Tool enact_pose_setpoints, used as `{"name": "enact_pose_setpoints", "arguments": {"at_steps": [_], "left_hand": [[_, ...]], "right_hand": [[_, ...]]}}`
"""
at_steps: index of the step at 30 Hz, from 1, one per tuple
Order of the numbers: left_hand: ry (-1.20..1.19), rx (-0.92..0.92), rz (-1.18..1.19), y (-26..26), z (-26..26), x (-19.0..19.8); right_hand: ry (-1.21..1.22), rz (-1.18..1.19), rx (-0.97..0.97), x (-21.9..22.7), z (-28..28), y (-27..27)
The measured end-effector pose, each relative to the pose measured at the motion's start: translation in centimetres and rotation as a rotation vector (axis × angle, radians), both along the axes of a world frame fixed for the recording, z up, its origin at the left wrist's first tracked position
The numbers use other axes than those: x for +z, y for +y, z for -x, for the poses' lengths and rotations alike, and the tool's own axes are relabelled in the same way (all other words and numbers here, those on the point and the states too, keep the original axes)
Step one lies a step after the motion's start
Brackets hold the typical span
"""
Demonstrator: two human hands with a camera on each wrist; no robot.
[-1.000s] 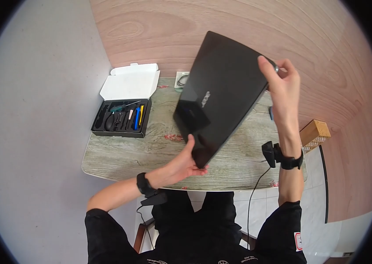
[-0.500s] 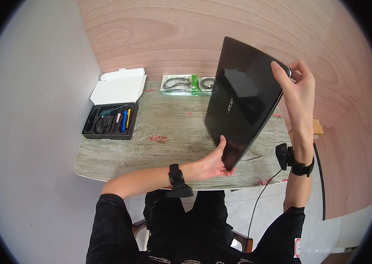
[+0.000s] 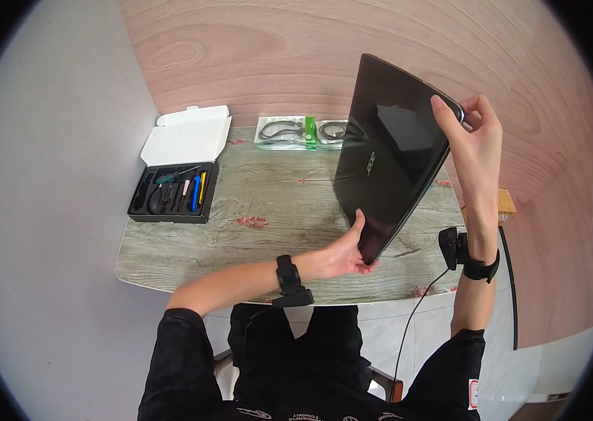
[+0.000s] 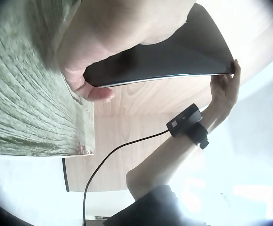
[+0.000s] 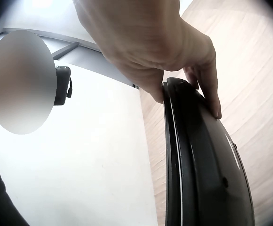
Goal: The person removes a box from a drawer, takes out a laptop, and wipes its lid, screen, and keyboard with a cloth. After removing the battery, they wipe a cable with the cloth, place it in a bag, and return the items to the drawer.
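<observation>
A closed black laptop [image 3: 395, 151] is held up on a slant over the right half of the table, its logo lid facing the head camera. The left hand [image 3: 344, 256] grips its lower corner, thumb on the lid and fingers beneath. At the upper right corner the right hand [image 3: 470, 140] pinches it, thumb on the lid and fingers behind. In the left wrist view the left hand [image 4: 122, 37] curls round the laptop's edge [image 4: 160, 76]. The right wrist view shows the right hand [image 5: 160, 52] across the laptop's thickness [image 5: 202, 160].
An open box of tools [image 3: 174, 193] with a white lid [image 3: 188, 137] stands at the table's left. Packaged cables [image 3: 284, 133] lie along the back edge. A wooden box [image 3: 507, 206] is beyond the right arm. A cable [image 3: 409, 316] hangs from the right wrist camera.
Both hands and the laptop have moved right in the head view, and the laptop is tilted more upright. More of the packaged cables shows. Over the last half second little has moved.
</observation>
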State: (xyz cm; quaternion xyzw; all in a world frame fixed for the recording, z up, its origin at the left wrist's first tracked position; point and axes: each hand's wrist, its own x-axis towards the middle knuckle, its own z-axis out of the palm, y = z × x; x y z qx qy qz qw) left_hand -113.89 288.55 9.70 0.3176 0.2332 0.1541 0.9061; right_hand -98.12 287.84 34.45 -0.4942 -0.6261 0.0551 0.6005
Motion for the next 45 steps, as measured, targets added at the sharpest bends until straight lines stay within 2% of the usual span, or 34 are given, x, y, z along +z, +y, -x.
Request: {"name": "enact_pose_setpoints", "arguments": {"at_steps": [3,6,11,14,17,20,21,24,27,29,31,33,37,40,43,45], "left_hand": [[0.098,0.109,0.040,-0.6,-0.1,1.1],[0.097,0.122,0.060,-0.6,0.0,1.1],[0.009,0.063,0.060,0.1,0.1,-0.3],[0.033,0.097,0.046,0.1,0.4,-0.2],[0.093,0.130,0.049,0.0,0.2,-0.2],[0.077,0.119,0.027,-0.2,0.2,0.4],[0.059,0.117,0.013,-0.2,0.4,0.8],[0.275,0.048,-0.034,0.3,1.9,1.3],[0.422,-0.021,-0.350,0.1,5.7,4.0],[0.410,0.247,-0.451,0.7,8.5,6.7],[0.341,0.437,-0.563,1.3,11.8,11.0],[0.326,0.583,-0.577,1.3,13.8,15.4],[0.290,0.651,-0.593,0.6,16.4,19.1],[0.246,0.533,-0.693,0.5,18.7,19.5],[0.274,0.570,-0.659,-0.7,19.5,20.3],[0.295,0.643,-0.631,-2.2,19.4,21.0]], "right_hand": [[0.081,-0.007,0.022,-0.1,1.2,-0.2],[0.099,-0.141,0.035,-1.9,2.3,0.5],[0.078,-0.032,0.115,-3.6,3.7,0.3],[0.149,-0.249,0.114,-4.4,5.1,0.7],[0.071,-0.230,0.107,-4.8,5.2,0.9],[0.056,-0.060,0.032,-4.4,6.1,0.0],[0.038,-0.121,0.033,-4.3,6.3,0.2],[-0.011,-0.156,0.024,-4.2,6.5,0.7],[-0.068,-0.132,0.027,-3.8,6.8,0.6],[-0.049,-0.126,0.081,-3.5,7.3,0.3],[-0.055,-0.124,0.142,-3.6,8.3,0.1],[-0.099,-0.123,0.196,-3.7,9.4,-0.1],[-0.174,-0.093,0.314,-4.1,12.1,-1.1],[-0.253,-0.002,0.400,-4.5,13.6,-1.7],[-0.351,0.018,0.455,-5.2,15.4,-2.6],[-0.484,-0.082,0.453,-6.5,16.5,-2.8]]}}
